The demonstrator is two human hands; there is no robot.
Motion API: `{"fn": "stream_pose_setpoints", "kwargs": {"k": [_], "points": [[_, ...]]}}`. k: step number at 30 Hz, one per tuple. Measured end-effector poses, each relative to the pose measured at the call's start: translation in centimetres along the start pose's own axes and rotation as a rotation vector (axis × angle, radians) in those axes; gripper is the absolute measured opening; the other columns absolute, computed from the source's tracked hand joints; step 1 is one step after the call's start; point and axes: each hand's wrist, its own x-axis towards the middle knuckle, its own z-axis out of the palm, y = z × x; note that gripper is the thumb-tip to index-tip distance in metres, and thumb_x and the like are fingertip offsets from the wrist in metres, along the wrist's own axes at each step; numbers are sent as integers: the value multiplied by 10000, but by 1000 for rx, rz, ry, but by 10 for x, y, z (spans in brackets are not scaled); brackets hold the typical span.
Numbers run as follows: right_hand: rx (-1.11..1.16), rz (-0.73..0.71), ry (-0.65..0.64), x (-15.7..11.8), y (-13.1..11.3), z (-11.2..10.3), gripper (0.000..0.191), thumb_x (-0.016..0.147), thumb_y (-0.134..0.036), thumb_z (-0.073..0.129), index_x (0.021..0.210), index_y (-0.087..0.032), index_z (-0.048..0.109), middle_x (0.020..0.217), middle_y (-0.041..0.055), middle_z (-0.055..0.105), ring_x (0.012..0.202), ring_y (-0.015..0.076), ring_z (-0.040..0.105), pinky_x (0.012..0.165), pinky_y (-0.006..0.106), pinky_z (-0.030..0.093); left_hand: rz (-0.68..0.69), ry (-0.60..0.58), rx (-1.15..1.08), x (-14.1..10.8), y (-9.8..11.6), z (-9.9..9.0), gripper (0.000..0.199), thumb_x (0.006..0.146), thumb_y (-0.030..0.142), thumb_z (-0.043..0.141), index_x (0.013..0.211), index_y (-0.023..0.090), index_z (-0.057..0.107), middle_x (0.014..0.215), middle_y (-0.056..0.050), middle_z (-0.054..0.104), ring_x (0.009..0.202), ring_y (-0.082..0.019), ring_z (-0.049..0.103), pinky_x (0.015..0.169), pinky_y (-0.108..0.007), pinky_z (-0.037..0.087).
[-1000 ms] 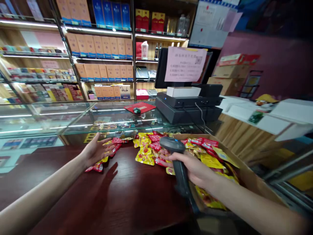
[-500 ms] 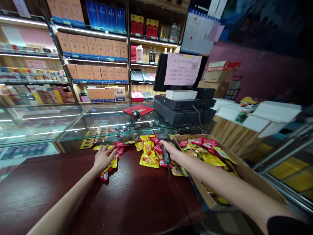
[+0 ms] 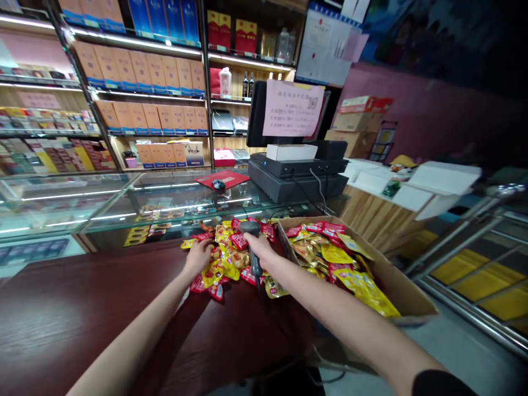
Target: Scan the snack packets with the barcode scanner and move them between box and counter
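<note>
My right hand is shut around the grip of a black handheld barcode scanner, whose head points up and away over a heap of yellow and red foil snack packets. The heap lies on a dark red wooden counter. My left hand rests on the heap's left side, its fingertips hidden among the packets. No held packet shows in it. More of these packets fill an open cardboard box to the right of my right forearm.
A glass display counter stands beyond the wooden one, with a black till terminal and a mouse on a red mat on top. Stocked shelves of boxed goods rise behind. A white counter stands to the right.
My left hand has moved right onto the heap, and the packets lie closer together. My right hand has brought the scanner left over the heap. The whole view has swung, shifting the scene left.
</note>
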Motion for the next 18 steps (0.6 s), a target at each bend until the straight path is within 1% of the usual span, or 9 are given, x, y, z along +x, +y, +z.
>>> {"fn": "stream_pose_setpoints", "kwargs": {"k": [2, 4, 6, 7, 8, 11, 13, 16, 18], "points": [[7, 18, -17, -3, -5, -1, 125, 644, -285, 632, 619, -167, 598, 513, -28, 511, 543, 123, 478, 475, 224, 354, 54, 52, 87, -8, -1, -18, 385, 812, 392, 529, 1127, 206, 648, 1171, -124, 598, 1142, -297, 505, 1027, -401, 306], [36, 55, -100, -8, -9, 2, 117, 651, -274, 625, 637, -161, 598, 539, -18, 540, 546, 120, 509, 486, 220, 392, 188, 27, 156, -21, 3, -28, 404, 763, 457, 598, 1085, 223, 673, 1133, -115, 610, 1075, -292, 543, 1000, -372, 336], [73, 116, -210, -15, -11, 7, 99, 669, -246, 595, 634, -154, 584, 555, -2, 567, 529, 120, 535, 489, 230, 430, 322, -86, 210, -36, 10, -26, 455, 713, 508, 646, 1073, 233, 684, 1084, -117, 618, 1001, -290, 572, 949, -363, 377], [89, 148, -260, -19, -12, 10, 92, 677, -232, 579, 631, -152, 577, 560, 5, 576, 515, 120, 543, 481, 235, 441, 358, -141, 246, -43, 15, -22, 477, 695, 523, 659, 1068, 228, 686, 1051, -124, 620, 973, -295, 579, 923, -368, 393], [102, 176, -301, -22, -12, 13, 85, 681, -218, 568, 631, -149, 571, 564, 10, 582, 498, 119, 545, 465, 238, 443, 372, -164, 299, -50, 20, -16, 490, 683, 533, 666, 1052, 212, 692, 1015, -140, 621, 973, -312, 574, 906, -383, 399], [120, 227, -351, -32, -12, 20, 58, 670, -182, 570, 632, -138, 570, 562, 11, 583, 441, 106, 522, 402, 223, 412, 321, -116, 454, -61, 37, 5, 481, 697, 501, 654, 1049, 174, 679, 1034, -185, 602, 1046, -360, 530, 863, -415, 410], [128, 229, -343, -37, -13, 22, 49, 667, -169, 581, 633, -134, 570, 543, 1, 568, 411, 91, 492, 378, 209, 390, 260, -103, 507, -59, 46, 13, 446, 690, 431, 670, 1050, 168, 666, 1071, -194, 599, 1056, -366, 529, 835, -410, 419], [154, 187, -306, -42, -16, 20, 76, 685, -180, 595, 632, -141, 557, 515, -21, 535, 399, 73, 462, 371, 193, 379, 153, -142, 450, -43, 51, 9, 345, 665, 348, 693, 956, 162, 688, 986, -172, 646, 956, -340, 590, 804, -389, 429], [176, 141, -283, -45, -17, 14, 102, 702, -211, 614, 646, -150, 553, 519, -29, 530, 405, 70, 462, 376, 190, 380, 69, -153, 262, -29, 47, -4, 292, 650, 330, 714, 893, 168, 702, 854, -125, 678, 880, -301, 620, 792, -361, 439]]}}
